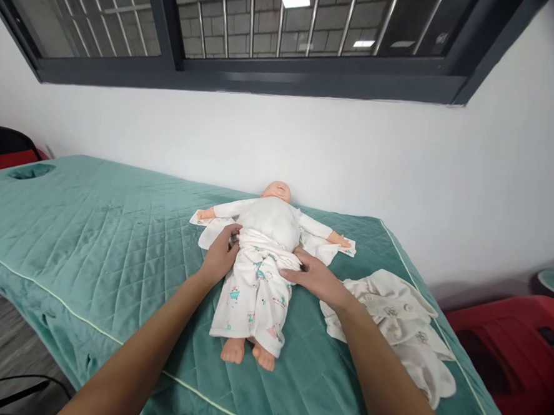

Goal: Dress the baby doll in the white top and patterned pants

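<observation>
A baby doll (270,223) lies on its back on the green quilted bed cover, head toward the wall and arms spread. White printed baby trousers (253,287) cover its legs, with the bare feet showing below the hems. At the left side of the waistband, my left hand (222,251) is closed on the cloth. Opposite it, my right hand (317,276) pinches the waistband's right side between thumb and fingers. A white printed baby top (319,247) lies spread beneath the doll's torso and arms.
Crumpled white baby clothes (392,315) lie on the bed to the right. The green quilted cover (115,241) stretches left to a face hole (31,171). A white wall (244,136) and barred window stand behind. A red plastic object (512,347) is beyond the bed's right edge.
</observation>
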A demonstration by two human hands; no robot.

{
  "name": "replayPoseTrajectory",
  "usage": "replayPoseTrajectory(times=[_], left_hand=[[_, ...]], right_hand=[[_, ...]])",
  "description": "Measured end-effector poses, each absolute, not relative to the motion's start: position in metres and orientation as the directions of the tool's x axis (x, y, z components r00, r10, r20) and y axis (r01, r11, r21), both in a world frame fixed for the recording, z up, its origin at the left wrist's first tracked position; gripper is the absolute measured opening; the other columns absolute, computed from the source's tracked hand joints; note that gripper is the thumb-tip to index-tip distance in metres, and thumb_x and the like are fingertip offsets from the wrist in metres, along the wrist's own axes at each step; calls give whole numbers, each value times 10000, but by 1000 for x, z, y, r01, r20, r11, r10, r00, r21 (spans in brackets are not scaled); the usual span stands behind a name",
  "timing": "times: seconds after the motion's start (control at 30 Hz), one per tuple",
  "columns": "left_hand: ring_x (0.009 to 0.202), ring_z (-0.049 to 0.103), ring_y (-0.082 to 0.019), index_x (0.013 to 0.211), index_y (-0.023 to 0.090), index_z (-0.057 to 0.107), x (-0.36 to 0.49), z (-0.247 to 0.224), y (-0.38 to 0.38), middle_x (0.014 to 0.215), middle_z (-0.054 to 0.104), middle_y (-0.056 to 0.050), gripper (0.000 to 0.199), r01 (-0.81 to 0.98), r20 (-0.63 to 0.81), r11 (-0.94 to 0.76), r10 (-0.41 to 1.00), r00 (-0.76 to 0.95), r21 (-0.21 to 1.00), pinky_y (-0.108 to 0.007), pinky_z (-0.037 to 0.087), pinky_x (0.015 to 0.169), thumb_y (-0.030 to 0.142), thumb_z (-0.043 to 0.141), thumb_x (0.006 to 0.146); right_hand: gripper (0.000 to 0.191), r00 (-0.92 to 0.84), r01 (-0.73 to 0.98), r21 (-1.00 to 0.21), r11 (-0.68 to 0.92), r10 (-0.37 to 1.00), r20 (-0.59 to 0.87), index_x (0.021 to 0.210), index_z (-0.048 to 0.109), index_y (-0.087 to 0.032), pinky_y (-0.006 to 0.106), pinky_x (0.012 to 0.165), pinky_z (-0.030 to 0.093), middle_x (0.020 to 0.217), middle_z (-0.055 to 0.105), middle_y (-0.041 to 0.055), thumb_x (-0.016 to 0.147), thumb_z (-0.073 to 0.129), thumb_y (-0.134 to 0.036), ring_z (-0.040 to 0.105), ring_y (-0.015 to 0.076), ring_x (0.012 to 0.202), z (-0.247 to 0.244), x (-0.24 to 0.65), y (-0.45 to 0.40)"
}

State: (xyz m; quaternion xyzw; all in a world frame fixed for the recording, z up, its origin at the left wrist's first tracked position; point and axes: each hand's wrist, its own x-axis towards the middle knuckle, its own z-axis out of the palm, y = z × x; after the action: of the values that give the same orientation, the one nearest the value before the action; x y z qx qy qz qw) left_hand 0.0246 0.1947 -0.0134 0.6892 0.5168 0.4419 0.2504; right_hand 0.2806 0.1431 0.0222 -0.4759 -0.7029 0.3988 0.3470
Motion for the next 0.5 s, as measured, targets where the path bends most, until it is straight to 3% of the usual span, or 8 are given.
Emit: replayPoseTrajectory(times=[0.13, 0.3, 0.5], left_hand=[[974, 607, -191, 1258, 214, 522, 30, -16, 216, 1216, 616, -79, 394, 501, 387, -389, 915, 115, 773, -364, 474, 923, 218, 456, 869], [974, 607, -201, 1159, 205, 557, 31, -16, 224, 1156, 649, -69, 335, 543, 396, -396, 910, 122, 741, -368, 476, 908, 191, 454, 840], [843, 597, -203, 974, 204, 605, 26, -10, 190, 882, 660, -21, 236, 599, 384, -369, 917, 109, 711, -357, 474, 818, 215, 461, 787]], right_hand=[[341, -326, 292, -928, 231, 936, 131, 956, 681, -202, 351, 892, 466, 1026, 611, 29, 781, 720, -492, 578, 237, 1020, 18, 282, 148], [558, -354, 277, -934, 226, 928, 119, 1174, 636, -225, 371, 911, 479, 1173, 593, 47, 700, 803, -467, 572, 243, 1068, 12, 281, 149], [430, -281, 386, -888, 250, 949, 145, 1058, 647, -208, 365, 922, 451, 1073, 595, 27, 750, 758, -487, 570, 231, 1041, 9, 279, 151]])
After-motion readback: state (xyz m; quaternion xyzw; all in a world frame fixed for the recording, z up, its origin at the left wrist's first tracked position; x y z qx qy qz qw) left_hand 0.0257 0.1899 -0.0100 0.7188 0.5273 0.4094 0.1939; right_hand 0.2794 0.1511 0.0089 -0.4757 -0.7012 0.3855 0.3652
